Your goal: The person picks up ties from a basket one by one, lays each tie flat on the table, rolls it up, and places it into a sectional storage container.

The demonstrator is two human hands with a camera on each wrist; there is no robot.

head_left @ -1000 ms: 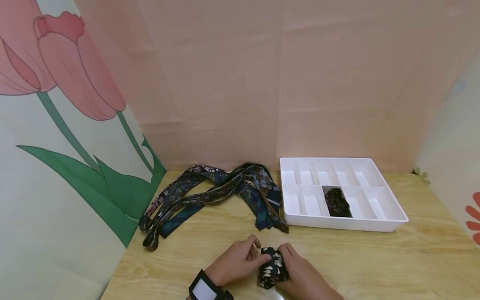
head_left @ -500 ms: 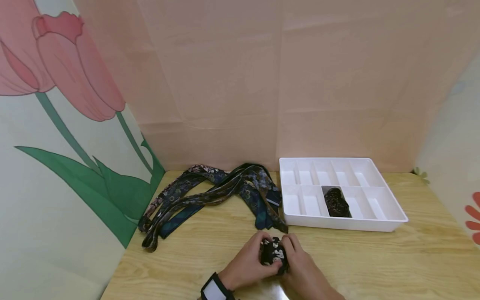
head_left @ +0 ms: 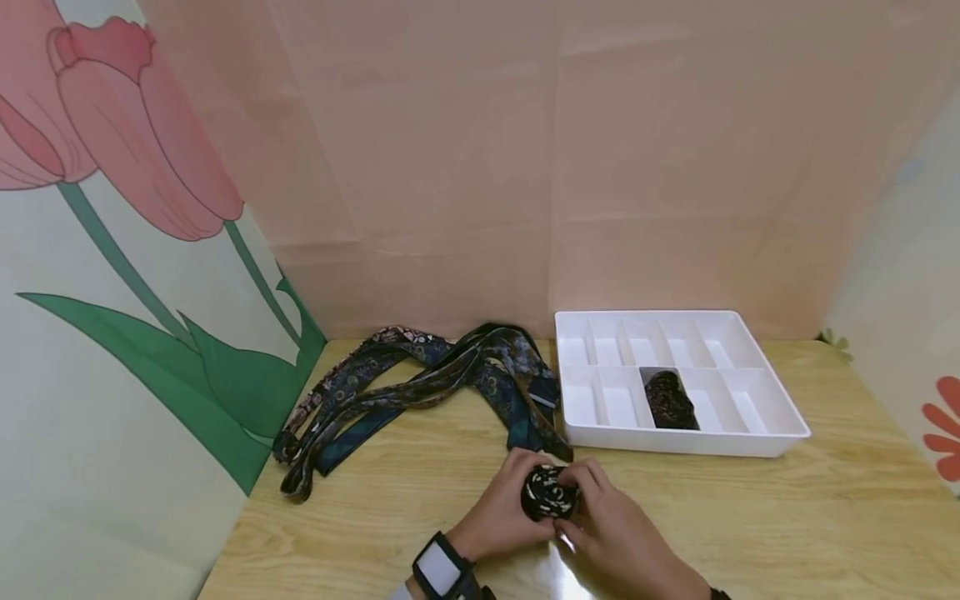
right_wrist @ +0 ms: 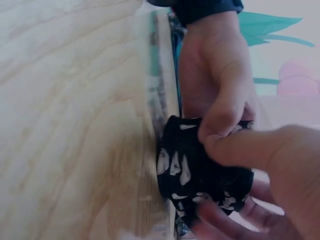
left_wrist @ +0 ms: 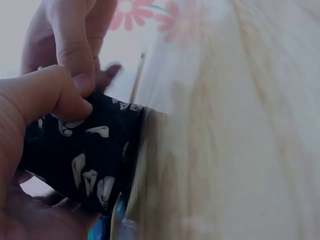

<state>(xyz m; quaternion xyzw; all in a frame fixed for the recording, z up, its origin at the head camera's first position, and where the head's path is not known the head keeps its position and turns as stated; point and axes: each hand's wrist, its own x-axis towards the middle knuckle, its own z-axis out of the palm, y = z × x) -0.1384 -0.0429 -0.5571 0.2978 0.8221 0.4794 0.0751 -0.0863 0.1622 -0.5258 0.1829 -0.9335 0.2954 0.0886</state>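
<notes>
Both hands are on a black necktie with a white pattern (head_left: 550,493), wound into a tight roll whose spiral end faces upward in the head view. My left hand (head_left: 498,515) curls round its left side, the thumb along the patterned face in the left wrist view. From the right, my right hand (head_left: 626,533) grips the same roll with thumb and fingers; the two thumbs meet on it in the right wrist view. Close above the table, the roll (right_wrist: 182,160) shows its patterned side there. Parts of it are hidden behind fingers.
Several dark patterned neckties (head_left: 420,392) lie loosely heaped at the back left of the wooden table (head_left: 750,517). Beside them stands a white divided tray (head_left: 675,443), with a dark rolled piece of fabric (head_left: 667,402) in one front compartment. Walls border the table's back and sides.
The left hand has closed round the roll, and the roll has turned from its patterned side to its spiral end facing up. Both hands have moved slightly away from the body.
</notes>
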